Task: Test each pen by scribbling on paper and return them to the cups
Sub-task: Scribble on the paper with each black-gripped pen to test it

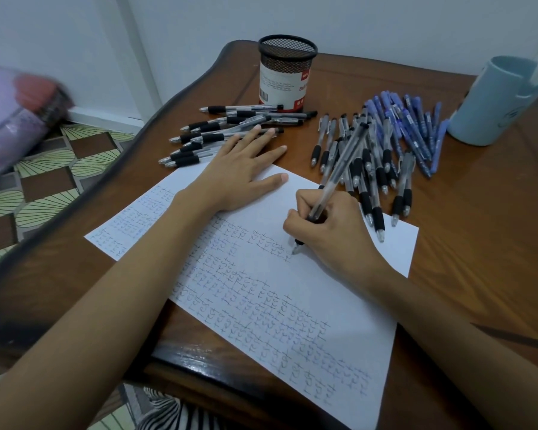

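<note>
left hand (236, 172) flat on paper (339, 305) | right hand (333, 231) gripping pen (330, 187)

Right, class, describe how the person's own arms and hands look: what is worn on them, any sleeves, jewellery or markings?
Both arms are bare: neither the left forearm nor the right forearm shows a sleeve within the frame. The left hand and right hand wear no glove, ring, watch or bracelet that shows. The left hand's nails look short and unpainted.
</note>
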### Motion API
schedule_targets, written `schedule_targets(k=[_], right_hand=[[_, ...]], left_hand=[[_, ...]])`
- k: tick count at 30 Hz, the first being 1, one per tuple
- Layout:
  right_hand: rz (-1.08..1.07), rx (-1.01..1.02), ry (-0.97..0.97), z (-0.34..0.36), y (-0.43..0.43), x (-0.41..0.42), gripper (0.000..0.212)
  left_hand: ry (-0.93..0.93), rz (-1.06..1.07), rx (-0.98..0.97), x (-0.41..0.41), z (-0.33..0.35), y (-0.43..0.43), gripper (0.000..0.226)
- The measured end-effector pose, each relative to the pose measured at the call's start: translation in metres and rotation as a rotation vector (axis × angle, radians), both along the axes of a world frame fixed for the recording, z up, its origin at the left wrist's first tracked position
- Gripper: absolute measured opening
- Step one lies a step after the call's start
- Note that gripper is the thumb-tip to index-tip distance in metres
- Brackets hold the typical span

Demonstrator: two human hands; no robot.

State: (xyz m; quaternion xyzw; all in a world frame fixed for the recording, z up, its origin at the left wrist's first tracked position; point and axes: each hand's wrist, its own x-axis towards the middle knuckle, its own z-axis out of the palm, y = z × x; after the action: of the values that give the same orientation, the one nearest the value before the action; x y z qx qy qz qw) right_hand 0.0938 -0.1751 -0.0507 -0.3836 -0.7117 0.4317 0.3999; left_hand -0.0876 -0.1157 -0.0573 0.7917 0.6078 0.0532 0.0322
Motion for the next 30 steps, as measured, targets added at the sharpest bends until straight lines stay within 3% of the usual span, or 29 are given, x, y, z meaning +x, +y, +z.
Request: schedule_targets(k=[12,16,20,22,24,27,28,30], right_hand=[[-0.003,0.006,0.042,-0.001,-0.002,0.000,0.043],[-0.039,0.091,-0.032,0.000,-0.002,0.000,0.043],[0.012,-0.079,0.153,0.000,0.003,0.002,0.053],[0.000,-0.130,0.183,0.000,0.006,0.004,0.042],[-0.018,-0.158,0.166,0.001,0.008,0.006,0.017],[-0.035,-0.273,0.161,0.001,0.011,0.009,0.081],[-0.042,-0.300,0.182,0.003,0.011,0.009,0.085],[-0.052,-0.322,0.231,0.005,0.011,0.008,0.069]], left_hand=[[-0.009,-0.006,0.005,0.000,0.000,-0.001,0.062],[-0.018,-0.005,0.013,0.000,0.000,0.000,0.061],[-0.016,-0.017,0.023,-0.001,-0.001,-0.002,0.073],[-0.016,-0.018,0.024,-0.001,0.000,-0.001,0.073],[-0.019,-0.011,0.022,-0.001,0.000,-0.001,0.066],[-0.042,-0.012,0.031,0.000,0.000,-0.001,0.070],[-0.045,-0.017,0.031,0.000,0.000,-0.002,0.073],[-0.045,-0.016,0.024,0.000,0.001,-0.002,0.073]])
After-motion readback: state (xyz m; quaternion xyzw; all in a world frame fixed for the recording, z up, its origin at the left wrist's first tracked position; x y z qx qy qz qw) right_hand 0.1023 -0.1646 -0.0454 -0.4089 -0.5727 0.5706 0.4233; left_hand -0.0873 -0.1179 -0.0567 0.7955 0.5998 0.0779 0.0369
